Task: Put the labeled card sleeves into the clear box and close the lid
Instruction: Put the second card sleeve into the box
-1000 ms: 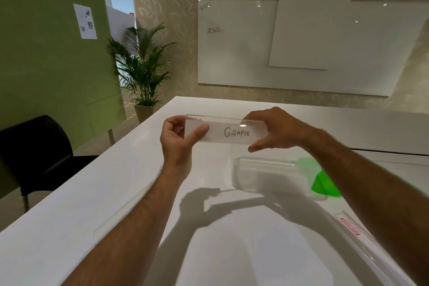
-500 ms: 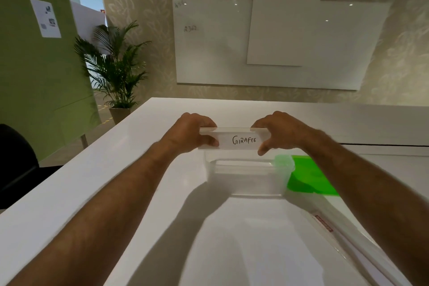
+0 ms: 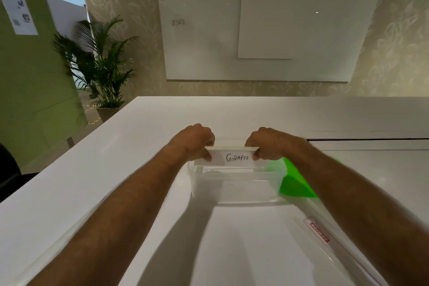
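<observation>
A clear card sleeve with a white label reading "GIRAFEE" stands on its long edge at the far side of the clear box, partly down inside it. My left hand pinches the sleeve's left end. My right hand pinches its right end. The box sits open on the white table. Its green lid lies just right of the box, partly hidden by my right forearm.
A clear sleeve with a red label lies on the table near my right forearm. Another clear strip lies along the table's left edge. A potted palm stands beyond the table's left corner; a black chair is at far left.
Both hands have carried the "GIRAFEE" sleeve from mid-air above the table down into the far side of the clear box. My left hand's grip turned from palm-up to knuckles-up.
</observation>
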The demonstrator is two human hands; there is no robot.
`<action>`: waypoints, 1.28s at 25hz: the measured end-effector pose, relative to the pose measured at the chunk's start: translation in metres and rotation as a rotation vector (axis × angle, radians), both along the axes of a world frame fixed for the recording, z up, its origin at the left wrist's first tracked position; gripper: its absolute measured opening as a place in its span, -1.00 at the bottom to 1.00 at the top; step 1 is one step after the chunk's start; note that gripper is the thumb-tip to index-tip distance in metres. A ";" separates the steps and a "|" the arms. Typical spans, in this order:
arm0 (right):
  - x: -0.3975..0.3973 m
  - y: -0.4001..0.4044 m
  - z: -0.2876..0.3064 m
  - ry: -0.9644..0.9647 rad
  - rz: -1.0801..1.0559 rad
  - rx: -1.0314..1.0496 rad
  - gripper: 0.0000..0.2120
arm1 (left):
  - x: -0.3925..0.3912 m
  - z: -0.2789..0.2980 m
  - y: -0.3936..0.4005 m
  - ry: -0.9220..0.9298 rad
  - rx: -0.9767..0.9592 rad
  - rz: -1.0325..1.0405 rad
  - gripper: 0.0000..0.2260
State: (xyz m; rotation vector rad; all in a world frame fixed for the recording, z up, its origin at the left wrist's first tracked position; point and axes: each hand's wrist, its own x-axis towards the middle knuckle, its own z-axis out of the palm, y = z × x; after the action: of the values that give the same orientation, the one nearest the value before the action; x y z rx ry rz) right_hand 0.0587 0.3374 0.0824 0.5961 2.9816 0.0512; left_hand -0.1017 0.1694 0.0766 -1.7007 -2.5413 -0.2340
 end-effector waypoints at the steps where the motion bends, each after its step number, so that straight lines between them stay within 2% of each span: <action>1: -0.002 0.001 -0.004 -0.011 -0.007 0.002 -0.68 | 0.000 -0.003 0.004 0.007 -0.031 0.004 -0.68; 12: -0.023 0.008 -0.038 -0.092 -0.025 0.028 -0.62 | -0.003 -0.029 0.036 0.076 -0.277 0.004 -0.69; 18: -0.027 0.011 -0.042 -0.131 -0.023 0.031 -0.64 | -0.005 -0.031 0.039 0.078 -0.312 0.008 -0.67; 22: -0.027 0.013 -0.045 -0.101 -0.033 0.001 -0.57 | -0.004 -0.034 0.039 0.094 -0.295 0.011 -0.64; 25: -0.022 0.014 -0.038 0.020 -0.035 -0.086 -0.54 | -0.005 -0.034 0.035 0.033 -0.203 0.022 -0.60; 27: -0.018 0.011 -0.032 0.146 -0.020 -0.044 -0.58 | -0.003 -0.031 0.030 -0.004 -0.086 0.036 -0.62; 30: -0.011 0.001 -0.027 0.427 -0.042 0.112 -0.58 | 0.002 -0.026 0.020 0.095 0.138 0.045 -0.62; 32: -0.007 -0.005 -0.027 0.595 -0.051 0.148 -0.49 | 0.006 -0.025 0.013 0.163 0.343 0.029 -0.57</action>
State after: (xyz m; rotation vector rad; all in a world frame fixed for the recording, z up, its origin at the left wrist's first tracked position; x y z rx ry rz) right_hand 0.0519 0.3327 0.0555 0.8289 3.5550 0.1080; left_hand -0.0960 0.1819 0.0516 -1.4881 -2.2508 -0.4771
